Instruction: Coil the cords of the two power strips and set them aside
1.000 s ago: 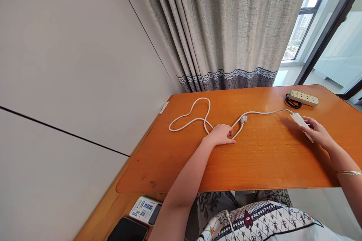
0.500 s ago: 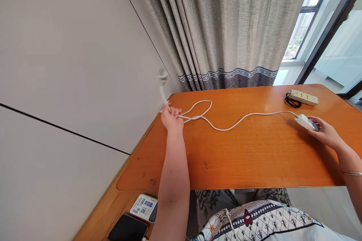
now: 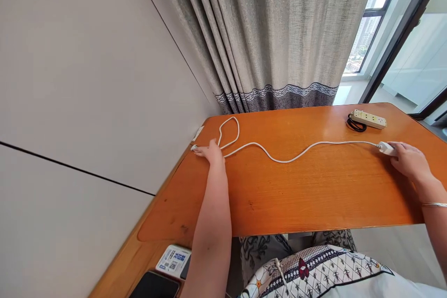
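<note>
A white cord (image 3: pixel 293 159) runs in waves across the orange wooden table (image 3: pixel 300 200), with a loop at its left end. At the table's left edge, my left hand (image 3: pixel 210 151) has its fingers on the white plug (image 3: pixel 194 148) of this cord. Over on the right, my right hand (image 3: pixel 412 160) is wrapped round the white power strip (image 3: pixel 387 149) at the cord's other end, hiding most of it. Behind that hand lies a cream power strip (image 3: pixel 370 118) with a coiled black cord (image 3: pixel 356 124).
A white wall panel (image 3: pixel 87 79) borders the table's left side. Grey curtains (image 3: pixel 279 32) hang behind it. A white box (image 3: pixel 173 260) and a black phone (image 3: pixel 155 285) lie on a ledge at the lower left.
The plug, raised and blurred before, is now down at the table's left edge under my left hand. The cord's loop has shifted left. My right hand has moved slightly right with the white strip.
</note>
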Tool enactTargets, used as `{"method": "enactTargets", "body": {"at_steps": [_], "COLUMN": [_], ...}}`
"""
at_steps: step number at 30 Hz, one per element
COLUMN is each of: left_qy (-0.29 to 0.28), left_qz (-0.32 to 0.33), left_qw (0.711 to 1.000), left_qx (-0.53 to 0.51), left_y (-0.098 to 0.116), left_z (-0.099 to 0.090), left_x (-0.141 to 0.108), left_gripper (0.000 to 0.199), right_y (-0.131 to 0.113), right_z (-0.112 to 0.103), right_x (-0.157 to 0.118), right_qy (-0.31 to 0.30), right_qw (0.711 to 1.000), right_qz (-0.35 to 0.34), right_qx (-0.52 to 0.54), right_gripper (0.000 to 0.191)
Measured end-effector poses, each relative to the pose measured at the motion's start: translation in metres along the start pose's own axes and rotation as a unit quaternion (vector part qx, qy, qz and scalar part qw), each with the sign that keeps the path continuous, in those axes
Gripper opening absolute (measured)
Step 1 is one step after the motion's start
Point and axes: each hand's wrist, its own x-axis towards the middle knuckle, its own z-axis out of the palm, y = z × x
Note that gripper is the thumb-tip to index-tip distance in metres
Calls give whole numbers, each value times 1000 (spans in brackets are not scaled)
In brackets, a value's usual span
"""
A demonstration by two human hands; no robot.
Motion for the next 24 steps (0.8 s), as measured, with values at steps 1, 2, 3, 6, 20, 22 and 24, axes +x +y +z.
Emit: {"method": "enactTargets", "body": {"at_steps": [1, 2, 3, 6, 20, 22, 24], "left_qy": [18, 36, 40, -32, -280, -231, -202], "left_qz": [-3, -10, -7, 106, 259, 257, 250], "left_qw": [1000, 999, 998, 988, 845, 846, 843], "left_qx": [23, 36, 44, 107, 375, 405, 432], "left_y": [2, 5, 8, 15, 12, 13, 13], "left_z": [1, 3, 5, 16, 27, 24, 21], "left_x": [-4, -8, -13, -30, -57, -52, -49], "left_gripper": [62, 68, 69, 42, 34, 37, 38], "right_y": [-2, -5, -9, -25, -49, -59, -70], "right_z": [0, -1, -3, -8, -15, -18, -17], "right_x": [-1, -1, -2, -2, 53, 68, 82], "right_qy": [19, 36, 49, 71, 67, 55, 22], "right_qw": [1000, 999, 999, 997, 994, 993, 994], "right_qz": [-5, -7, -8, -12, 60, 77, 77], "right_qx": [-7, -10, -9, 3, 53, 73, 77], "right_gripper": [49, 50, 52, 57, 38, 38, 39]}}
